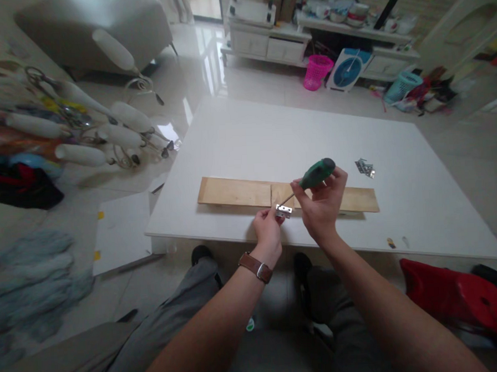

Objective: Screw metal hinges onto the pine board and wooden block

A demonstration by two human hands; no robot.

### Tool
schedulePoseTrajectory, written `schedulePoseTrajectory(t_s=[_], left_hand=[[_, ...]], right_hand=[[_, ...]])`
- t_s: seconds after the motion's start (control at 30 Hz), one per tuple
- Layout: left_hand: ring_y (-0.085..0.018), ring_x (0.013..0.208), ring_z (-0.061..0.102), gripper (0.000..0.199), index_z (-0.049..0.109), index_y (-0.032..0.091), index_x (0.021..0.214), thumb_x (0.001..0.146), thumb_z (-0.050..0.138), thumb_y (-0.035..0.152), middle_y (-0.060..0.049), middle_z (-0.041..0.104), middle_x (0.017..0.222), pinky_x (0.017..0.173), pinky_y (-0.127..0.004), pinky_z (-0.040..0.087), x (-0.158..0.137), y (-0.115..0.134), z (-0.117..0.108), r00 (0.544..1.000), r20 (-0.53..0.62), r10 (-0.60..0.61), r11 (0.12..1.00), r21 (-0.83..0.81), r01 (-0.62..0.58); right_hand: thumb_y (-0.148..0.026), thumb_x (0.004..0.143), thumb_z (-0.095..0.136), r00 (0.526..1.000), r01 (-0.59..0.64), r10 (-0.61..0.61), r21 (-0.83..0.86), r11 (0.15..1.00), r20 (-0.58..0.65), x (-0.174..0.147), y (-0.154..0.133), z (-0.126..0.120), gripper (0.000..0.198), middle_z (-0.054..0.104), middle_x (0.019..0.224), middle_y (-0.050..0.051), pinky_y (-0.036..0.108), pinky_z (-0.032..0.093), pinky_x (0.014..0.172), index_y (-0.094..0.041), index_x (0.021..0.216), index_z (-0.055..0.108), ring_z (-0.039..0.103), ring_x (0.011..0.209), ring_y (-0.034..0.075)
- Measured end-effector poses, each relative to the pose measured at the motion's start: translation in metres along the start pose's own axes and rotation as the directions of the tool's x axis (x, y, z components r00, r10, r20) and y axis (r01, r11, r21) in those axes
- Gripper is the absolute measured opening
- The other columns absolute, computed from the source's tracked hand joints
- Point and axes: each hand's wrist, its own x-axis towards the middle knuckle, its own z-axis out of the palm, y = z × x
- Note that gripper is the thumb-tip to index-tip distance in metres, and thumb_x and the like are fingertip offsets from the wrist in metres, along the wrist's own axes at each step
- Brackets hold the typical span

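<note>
My right hand [325, 207] is closed round a green-handled screwdriver [315, 173], its shaft slanting down to the left. The tip meets a small shiny metal hinge [283, 211] with holes in it. My left hand [268, 230] pinches that hinge at its left end, close to the front edge of two wooden boards. The left board [236, 192] and the right board [360, 199] lie in a line, with a shorter wooden piece [280, 193] between them. Part of the right board is hidden behind my right hand.
A white tabletop [271, 135] bears the boards. Several metal hinges and screws [365, 167] lie at its right, and a small brown item [391, 243] near the front edge. A red stool [458, 297] stands at lower right, a lamp [120, 131] at left.
</note>
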Motion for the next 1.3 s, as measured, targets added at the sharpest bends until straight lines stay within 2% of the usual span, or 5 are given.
schedulePoseTrajectory(t_s=[0.47,0.7,0.9,1.13,1.3], left_hand=[[-0.013,0.070,0.065,0.020,0.063,0.016,0.077,0.094,0.074,0.014,-0.002,0.069,0.076,0.080,-0.029,0.054,0.0009,0.0000,-0.0015,1.000,0.006,0.007,1.000,-0.005,-0.007],[-0.013,0.071,0.065,0.021,0.062,0.016,0.077,0.093,0.077,0.016,-0.003,0.069,0.076,0.077,-0.028,0.054,0.0006,-0.0001,-0.0007,1.000,-0.004,0.001,1.000,-0.006,-0.001],[-0.013,0.068,0.064,0.023,0.062,0.017,0.075,0.092,0.077,0.014,-0.002,0.069,0.075,0.077,-0.028,0.053,0.0005,0.0006,-0.0002,1.000,-0.001,0.000,1.000,-0.001,0.000],[-0.013,0.071,0.066,0.021,0.063,0.015,0.078,0.091,0.080,0.015,-0.003,0.069,0.077,0.078,-0.029,0.054,0.0013,-0.0002,-0.0009,1.000,-0.006,-0.006,1.000,-0.018,0.006],[-0.012,0.068,0.064,0.023,0.062,0.016,0.075,0.093,0.076,0.012,-0.003,0.069,0.076,0.076,-0.028,0.053,0.0004,0.0005,-0.0004,1.000,-0.005,0.002,1.000,-0.016,-0.002]], right_hand=[[-0.031,0.082,0.087,0.999,-0.050,0.050,0.015,0.999,0.006,0.0005,-0.0061,0.0000,0.065,0.068,0.107,-0.002,0.038,0.067,0.082,-0.036,0.131,0.046,0.077,0.091,0.019],[-0.023,0.092,0.074,0.998,-0.054,0.050,0.088,0.995,0.044,-0.0018,-0.0070,-0.0001,0.049,0.071,0.107,-0.001,0.038,0.065,0.087,-0.035,0.132,0.049,0.078,0.097,0.019],[-0.025,0.081,0.088,0.999,-0.048,0.049,0.056,0.997,-0.009,0.0007,-0.0048,0.0007,0.062,0.067,0.109,-0.003,0.033,0.065,0.080,-0.037,0.129,0.049,0.077,0.091,0.017],[-0.027,0.096,0.072,0.997,-0.066,0.060,0.100,0.993,0.056,-0.0027,-0.0057,-0.0008,0.045,0.074,0.114,0.002,0.041,0.066,0.089,-0.034,0.133,0.048,0.079,0.102,0.021],[-0.027,0.085,0.085,0.999,-0.044,0.044,0.051,0.998,0.011,-0.0007,-0.0037,-0.0005,0.060,0.069,0.111,-0.002,0.034,0.066,0.082,-0.037,0.132,0.048,0.077,0.094,0.017]])
